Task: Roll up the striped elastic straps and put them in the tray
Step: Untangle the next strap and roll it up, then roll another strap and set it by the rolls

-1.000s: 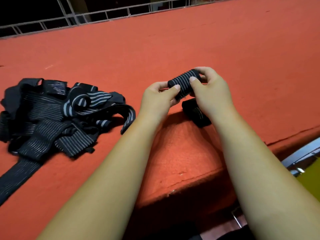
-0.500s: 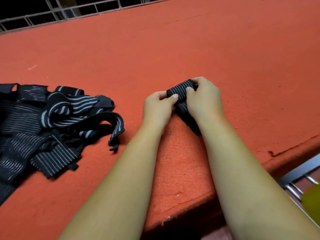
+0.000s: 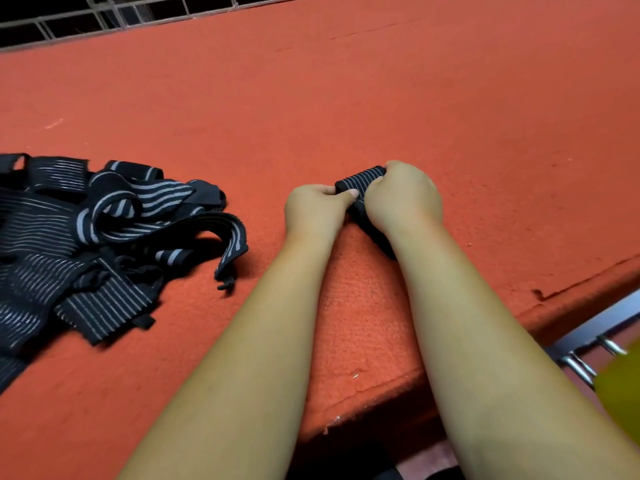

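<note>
Head view shows us a wide red felt table (image 3: 381,98), with a loose pile (image 3: 86,237) of black, pale-striped straps lying at its left, well apart from our hands. No tray that we can name is in view. Near the table's front edge our left hand (image 3: 311,209) pinches the left end of the roll (image 3: 360,178), thumb on top. Our right hand (image 3: 403,199) curls its fingers over the right end, so both hands are closed round the same bundle. The roll sits low, at or just above the felt. Its visible side lies crosswise between the hands, the right end a little farther from us, and the pale stripes follow that same line. We cannot tell whether this is the winding axis, because the hands cover both ends. A dark tail (image 3: 384,244) of unrolled strap runs from under the roll towards us, beneath the right wrist, flat on the table. We judge the strap light, soft and springy, grippy rather than slick, and in no way fragile. The risk is that the elastic unwinds once the pressure eases. We would therefore hold it across the outer wrap, squeezing with the free end trapped under a thumb.
</note>
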